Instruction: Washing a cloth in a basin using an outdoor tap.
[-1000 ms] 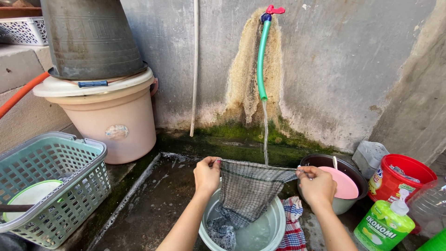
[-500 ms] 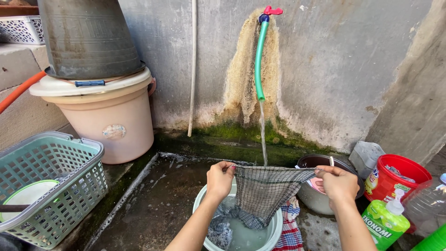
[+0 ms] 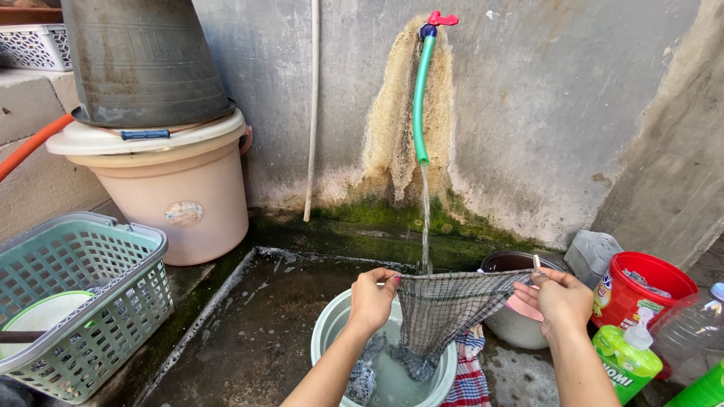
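My left hand (image 3: 371, 299) and my right hand (image 3: 559, 299) each grip a top corner of a wet grey checked cloth (image 3: 446, 309), stretched between them. Water from a green hose (image 3: 419, 98) on a red tap (image 3: 442, 18) falls onto the cloth's upper edge. The cloth's lower end hangs into a pale green basin (image 3: 326, 335) with water, which sits on the wet concrete floor below my hands.
A dark pot (image 3: 513, 325) holding a pink plate stands right of the basin. Further right are a red bucket (image 3: 647, 290) and a green pump bottle (image 3: 627, 353). A red checked cloth (image 3: 471, 373) lies by the basin. At left stand a green basket (image 3: 83, 301) and a lidded beige bucket (image 3: 166, 196).
Both hands and the stretched cloth have shifted to the right and slightly lower. The basin now sits more to the left under my left hand.
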